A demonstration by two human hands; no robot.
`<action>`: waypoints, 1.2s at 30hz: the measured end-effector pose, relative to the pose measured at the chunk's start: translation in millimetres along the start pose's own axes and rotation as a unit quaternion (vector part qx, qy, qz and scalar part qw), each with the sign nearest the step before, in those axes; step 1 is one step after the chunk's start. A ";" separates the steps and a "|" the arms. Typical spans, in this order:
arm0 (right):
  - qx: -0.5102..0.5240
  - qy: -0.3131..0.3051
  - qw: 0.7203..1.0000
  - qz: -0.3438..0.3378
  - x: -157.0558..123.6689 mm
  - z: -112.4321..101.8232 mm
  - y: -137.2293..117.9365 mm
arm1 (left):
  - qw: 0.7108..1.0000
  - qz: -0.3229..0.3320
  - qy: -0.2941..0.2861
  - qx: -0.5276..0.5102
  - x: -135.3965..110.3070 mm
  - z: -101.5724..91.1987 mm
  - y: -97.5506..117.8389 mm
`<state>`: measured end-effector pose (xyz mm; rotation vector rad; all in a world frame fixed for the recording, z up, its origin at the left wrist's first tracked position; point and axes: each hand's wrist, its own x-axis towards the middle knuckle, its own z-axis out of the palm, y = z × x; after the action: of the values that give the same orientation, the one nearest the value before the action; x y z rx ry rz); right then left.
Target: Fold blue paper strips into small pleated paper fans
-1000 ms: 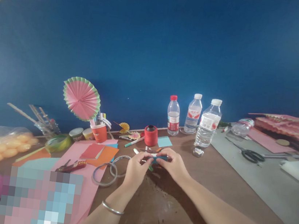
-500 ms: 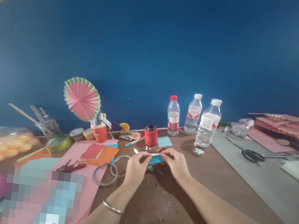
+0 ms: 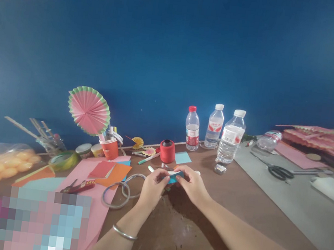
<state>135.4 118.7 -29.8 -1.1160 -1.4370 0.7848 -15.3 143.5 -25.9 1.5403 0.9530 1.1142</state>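
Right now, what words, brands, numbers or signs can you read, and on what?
None legible.
Red-capped bottle: label print too small to read.
Middle upright bottle: red marks on label, too small to make out.
Right upright bottle: label print too blurred.
Lying bottle: label too blurred.

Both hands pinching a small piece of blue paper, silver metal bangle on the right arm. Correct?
Wrong arm: the head view shows the silver metal bangle on the left one. The left hand and right hand do both pinch the small piece of blue paper.
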 end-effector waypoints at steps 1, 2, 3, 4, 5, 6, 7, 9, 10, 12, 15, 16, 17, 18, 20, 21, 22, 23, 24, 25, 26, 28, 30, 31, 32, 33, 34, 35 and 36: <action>-0.007 0.000 1.000 -0.007 -0.3 0.1 -0.1 | 1.000 -0.001 -0.001 0.000 0.0 -0.3 -0.4; -0.020 0.002 1.000 -0.012 -0.6 0.2 -0.4 | 1.000 -0.003 -0.001 0.003 -0.1 -0.6 -0.4; -0.034 0.001 0.999 -0.013 -0.8 0.2 -0.7 | 1.000 -0.004 -0.002 0.006 -0.3 -0.7 0.0; -0.046 -0.001 0.999 -0.012 -0.9 0.2 -1.1 | 1.000 -0.003 -0.002 0.013 -0.5 -0.8 0.7; -0.055 -0.002 0.998 -0.009 -0.8 0.1 -1.6 | 1.000 0.001 -0.003 0.022 -0.8 -0.9 1.7; -0.057 -0.001 0.998 -0.007 -0.5 0.0 -1.9 | 0.999 0.006 -0.003 0.034 -1.0 -1.0 2.7; -0.054 0.002 0.999 -0.005 -0.1 -0.2 -2.2 | 0.999 0.014 -0.001 0.048 -1.2 -1.1 3.7; -0.046 0.002 0.999 -0.001 0.8 -0.6 -2.7 | 0.997 0.028 0.001 0.072 -1.6 -1.3 5.0; -0.047 -0.003 0.999 0.003 1.1 -0.7 -3.0 | 0.997 0.030 0.002 0.077 -1.8 -1.4 5.2; -0.062 -0.023 0.998 0.010 1.4 -1.1 -3.8 | 0.997 0.031 -0.001 0.076 -2.3 -1.5 5.0; -0.088 -0.040 0.995 0.016 1.4 -1.5 -4.4 | 0.998 0.025 -0.005 0.064 -2.8 -1.2 4.9; -0.087 -0.040 0.995 0.018 1.6 -1.6 -4.2 | 0.998 0.025 0.002 0.063 -2.8 -1.1 5.1; -0.081 -0.038 0.996 0.022 1.9 -1.6 -3.6 | 0.998 0.024 0.012 0.061 -2.6 -0.9 5.4; -0.070 -0.034 0.997 0.027 2.5 -1.6 -2.6 | 0.998 0.023 0.026 0.055 -2.2 -0.7 5.7; -0.022 -0.020 0.998 0.046 4.0 -1.3 0.2 | 0.998 0.016 0.051 0.030 -1.0 -0.4 5.5; 0.010 -0.010 0.998 0.057 4.8 -1.2 1.9 | 0.998 0.011 0.058 0.014 -0.4 -0.3 4.9; 0.043 0.001 0.997 0.066 5.5 -0.9 3.5 | 0.998 0.004 0.060 -0.001 0.2 -0.3 4.0; 0.071 0.010 0.995 0.072 6.0 -0.7 5.1 | 0.998 -0.003 0.058 -0.014 0.8 -0.4 2.8; 0.094 0.014 0.993 0.075 6.4 -0.5 6.4 | 0.998 -0.011 0.055 -0.025 1.2 -0.5 1.5; 0.109 0.013 0.991 0.076 6.6 -0.2 7.5 | 0.998 -0.018 0.051 -0.032 1.6 -0.6 0.2; 0.120 0.010 0.990 0.074 6.6 0.1 8.2 | 0.998 -0.026 0.049 -0.041 1.9 -0.8 -1.0; 0.135 0.004 0.988 0.072 6.6 0.5 9.1 | 0.997 -0.039 0.046 -0.055 2.5 -1.2 -2.8; 0.129 0.006 0.989 0.065 6.6 0.6 9.6 | 0.996 -0.043 0.045 -0.061 3.1 -1.5 -3.8; 0.118 0.009 0.991 0.061 6.6 0.5 9.8 | 0.996 -0.043 0.045 -0.060 3.4 -1.7 -3.9; 0.102 0.010 0.993 0.059 6.5 0.4 10.1 | 0.997 -0.041 0.044 -0.056 3.5 -1.9 -3.7; 0.086 0.011 0.995 0.058 6.5 0.2 10.3 | 0.997 -0.039 0.042 -0.049 3.5 -2.2 -3.3; 0.071 0.011 0.996 0.059 6.3 0.0 10.4 | 0.998 -0.036 0.040 -0.039 3.3 -2.6 -2.6; 0.062 0.011 0.996 0.063 6.1 -0.2 10.3 | 0.998 -0.033 0.038 -0.027 3.0 -3.0 -1.5; 0.059 0.010 0.996 0.068 5.7 -0.3 10.0 | 0.999 -0.029 0.035 -0.013 2.5 -3.4 -0.2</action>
<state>138.1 127.3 -36.9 -1.1363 -1.2911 0.9396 -17.8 146.7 -25.2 1.4520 1.0200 1.1409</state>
